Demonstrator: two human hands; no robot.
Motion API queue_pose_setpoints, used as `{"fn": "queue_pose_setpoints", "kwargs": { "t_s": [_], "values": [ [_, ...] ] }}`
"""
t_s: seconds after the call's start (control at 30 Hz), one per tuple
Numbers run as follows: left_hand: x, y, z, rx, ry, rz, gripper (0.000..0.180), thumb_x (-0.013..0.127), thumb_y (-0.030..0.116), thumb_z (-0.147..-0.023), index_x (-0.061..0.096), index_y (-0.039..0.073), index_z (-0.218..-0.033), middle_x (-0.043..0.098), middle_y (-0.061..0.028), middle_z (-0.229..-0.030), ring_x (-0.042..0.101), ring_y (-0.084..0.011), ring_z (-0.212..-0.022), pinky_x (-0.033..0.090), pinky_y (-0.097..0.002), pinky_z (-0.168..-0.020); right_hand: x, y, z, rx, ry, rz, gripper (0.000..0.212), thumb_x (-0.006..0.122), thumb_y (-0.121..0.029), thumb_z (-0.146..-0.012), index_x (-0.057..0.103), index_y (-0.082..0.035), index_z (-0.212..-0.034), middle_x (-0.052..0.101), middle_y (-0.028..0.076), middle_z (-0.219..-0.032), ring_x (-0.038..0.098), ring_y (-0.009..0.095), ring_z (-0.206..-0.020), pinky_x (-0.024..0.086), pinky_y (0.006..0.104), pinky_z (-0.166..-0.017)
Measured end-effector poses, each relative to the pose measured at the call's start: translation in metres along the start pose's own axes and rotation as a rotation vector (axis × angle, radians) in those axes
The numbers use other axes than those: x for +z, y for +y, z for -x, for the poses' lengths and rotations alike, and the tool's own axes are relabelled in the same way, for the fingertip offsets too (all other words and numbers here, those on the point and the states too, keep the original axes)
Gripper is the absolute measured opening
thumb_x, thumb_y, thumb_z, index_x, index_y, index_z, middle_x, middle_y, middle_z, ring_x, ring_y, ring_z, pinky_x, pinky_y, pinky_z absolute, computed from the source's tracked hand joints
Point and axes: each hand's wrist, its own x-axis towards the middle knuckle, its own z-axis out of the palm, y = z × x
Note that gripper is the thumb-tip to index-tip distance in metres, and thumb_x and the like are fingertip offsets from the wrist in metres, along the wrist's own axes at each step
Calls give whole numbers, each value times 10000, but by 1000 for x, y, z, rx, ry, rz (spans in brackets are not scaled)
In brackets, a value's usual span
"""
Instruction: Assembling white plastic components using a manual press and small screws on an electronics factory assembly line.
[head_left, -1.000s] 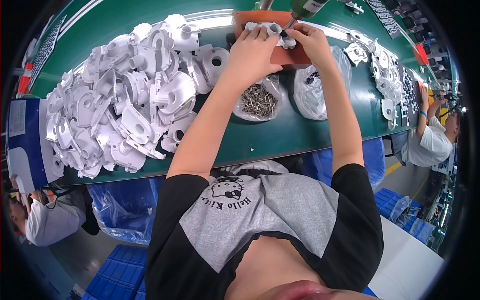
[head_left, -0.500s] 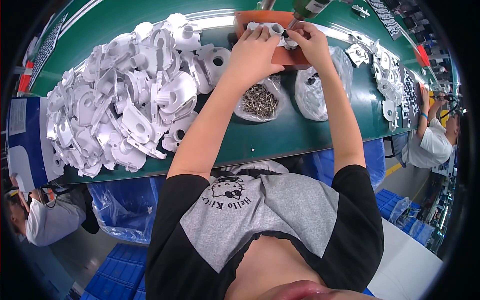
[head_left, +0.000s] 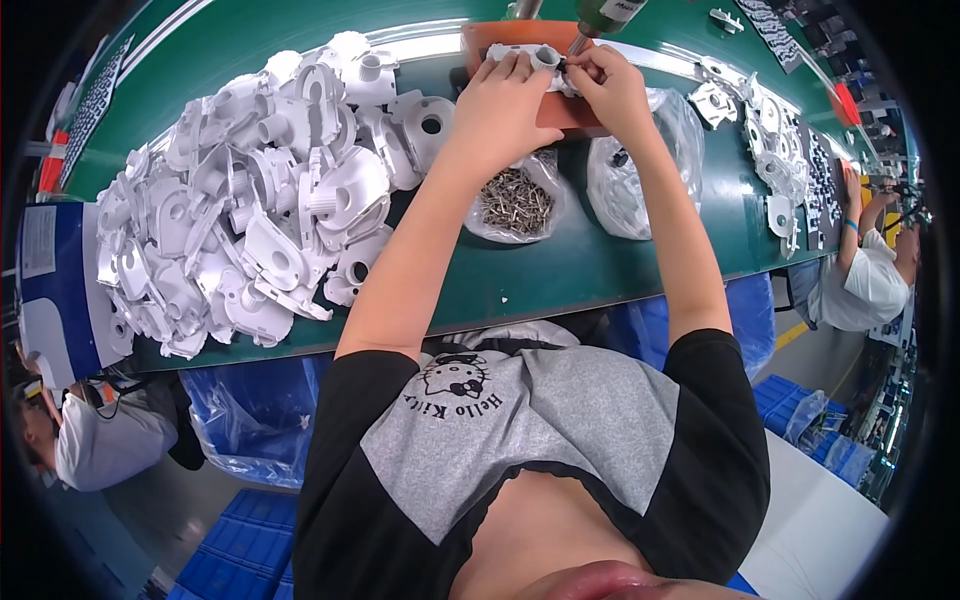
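The left hand (head_left: 500, 112) rests, fingers extended, on a white part (head_left: 547, 58) — open-tubed — at twelve o'clock. The right hand (head_left: 612, 92) pinches something dark (head_left: 562, 64).

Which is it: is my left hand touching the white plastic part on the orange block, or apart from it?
Touching. The head view shows the left hand with fingers resting on the white plastic part.

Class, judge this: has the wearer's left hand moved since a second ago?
No, not noticeably: judged against the orange fixture, the left hand keeps its place on the white plastic part.
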Motion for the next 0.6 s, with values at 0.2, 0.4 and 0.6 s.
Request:
{"fn": "queue_pose_setpoints", "kwargs": {
  "t_s": [0.2, 0.4, 0.6],
  "values": [
    [-3, -1, 3, -11, -8, -4, 593, 756, 358, -667, 529, 59, -1126, 494, -150, -1305, 445, -303, -1231, 380, -419, -1018, -10, 10, 5, 14, 3, -113, 195, 617, -169, -814, 672, -30, -939, 614, 96, -846, 584, 179, -738, 459, 290, -689],
    [-5, 8, -3, -2, -23, 27, 612, 754, 365, -670, 527, 61, -1151, 479, -152, -1314, 439, -307, -1235, 383, -419, -1017, -116, 149, -103, 181, 50, -455, 366, 492, -301, -889, 648, 3, -1021, 659, 102, -950, 611, 212, -855, 487, 368, -798],
    [-5, -2, 5, -32, -38, -8, 620, 756, 367, -673, 528, 58, -1160, 481, -172, -1313, 416, -305, -1265, 335, -433, -1062, -139, -26, -173, 151, 372, -763, 234, 547, -217, -874, 607, 7, -904, 635, 129, -863, 598, 239, -719, 499, 353, -639]
  ]
}}
